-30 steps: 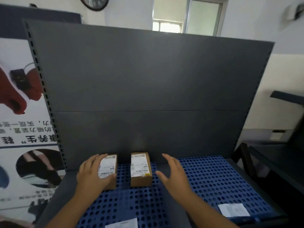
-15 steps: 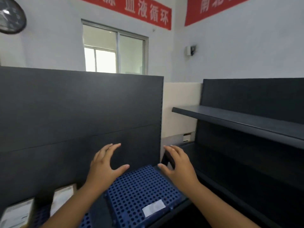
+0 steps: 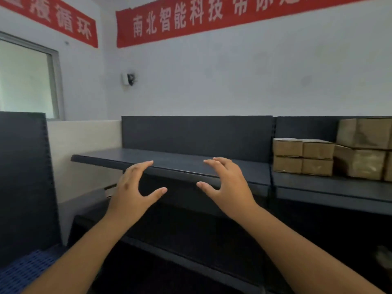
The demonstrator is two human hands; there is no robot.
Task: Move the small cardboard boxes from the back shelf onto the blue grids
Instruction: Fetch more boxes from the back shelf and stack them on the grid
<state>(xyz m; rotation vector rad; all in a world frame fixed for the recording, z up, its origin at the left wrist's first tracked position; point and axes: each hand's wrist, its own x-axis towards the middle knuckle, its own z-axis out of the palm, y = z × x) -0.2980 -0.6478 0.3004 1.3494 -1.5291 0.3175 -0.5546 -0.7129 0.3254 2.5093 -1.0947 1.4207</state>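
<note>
Several small cardboard boxes [image 3: 303, 157] are stacked two high on the dark back shelf [image 3: 331, 185] at the right, with larger stacked boxes [image 3: 360, 149] beside them. My left hand [image 3: 133, 192] and my right hand [image 3: 227, 185] are both raised in front of me, fingers spread, holding nothing. They hover before a bare dark shelf board [image 3: 169, 162], well left of the boxes. A corner of a blue grid [image 3: 23, 270] shows at the bottom left.
A tall dark shelf panel [image 3: 23, 177] stands at the left. Below the shelf board the lower shelving is dark and shadowed. Red banners and a window are on the white walls behind.
The view has swung right, away from the blue grids and the two boxes lying on them, toward the back shelf. Both hands stayed raised and empty.
</note>
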